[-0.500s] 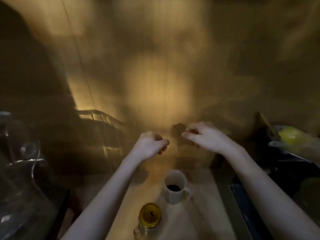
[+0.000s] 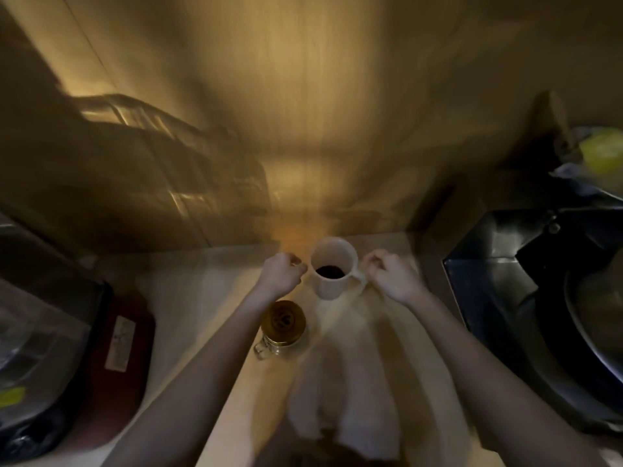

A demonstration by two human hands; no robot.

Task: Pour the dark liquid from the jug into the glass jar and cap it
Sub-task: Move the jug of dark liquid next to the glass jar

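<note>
A white jug (image 2: 332,276) with dark liquid at its bottom stands on the pale counter (image 2: 202,291) near the back wall. Just in front of it and to the left stands a glass jar (image 2: 282,332) with a handle, a gold lid resting on top. My left hand (image 2: 281,274) is curled into a loose fist right beside the jug's left wall, with nothing seen in it. My right hand (image 2: 391,276) is curled at the jug's handle on the right; motion blur hides whether its fingers grip the handle.
A red-based appliance (image 2: 128,348) under a clear cover sits at the left. A steel sink (image 2: 499,284) with a dark pan lies at the right, a yellow item (image 2: 603,151) above it. A dish rack (image 2: 161,153) stands back left. A white cloth (image 2: 340,409) lies in front.
The view has tilted down. Both hands have dropped from above the counter and now sit on either side of the jug. Jug and jar stay in place.
</note>
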